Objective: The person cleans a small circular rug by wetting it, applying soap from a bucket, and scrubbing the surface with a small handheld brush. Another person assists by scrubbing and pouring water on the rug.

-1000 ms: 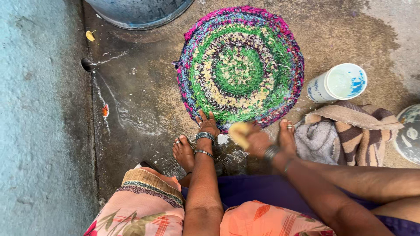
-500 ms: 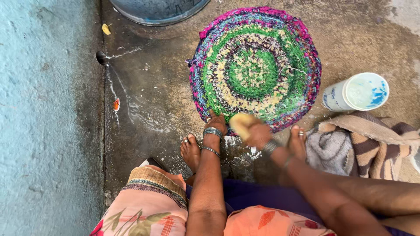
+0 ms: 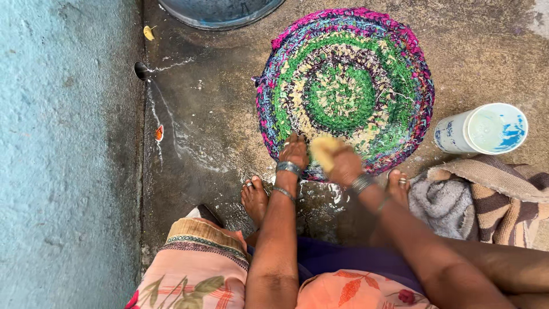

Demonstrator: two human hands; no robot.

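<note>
A round braided rag mat (image 3: 349, 63) in pink, green, cream and blue rings lies flat on the wet concrete floor. My left hand (image 3: 295, 151) presses down on the mat's near edge, fingers spread. Beside it my right hand (image 3: 342, 163) grips a pale yellow bar of soap (image 3: 323, 150) and holds it against the mat's near rim. Both wrists wear metal bangles. My bare feet rest on the wet floor just below the mat.
A white and blue plastic jar (image 3: 481, 130) lies on its side at the right. A brown striped towel heap (image 3: 480, 197) sits below it. A metal basin's rim (image 3: 220, 14) shows at the top. A blue wall (image 3: 63, 154) with a drain hole (image 3: 139, 70) runs along the left.
Both hands have slid forward onto the mat's near edge, the right one carrying the soap further onto the braid. The view has shifted, so everything sits more to the right.
</note>
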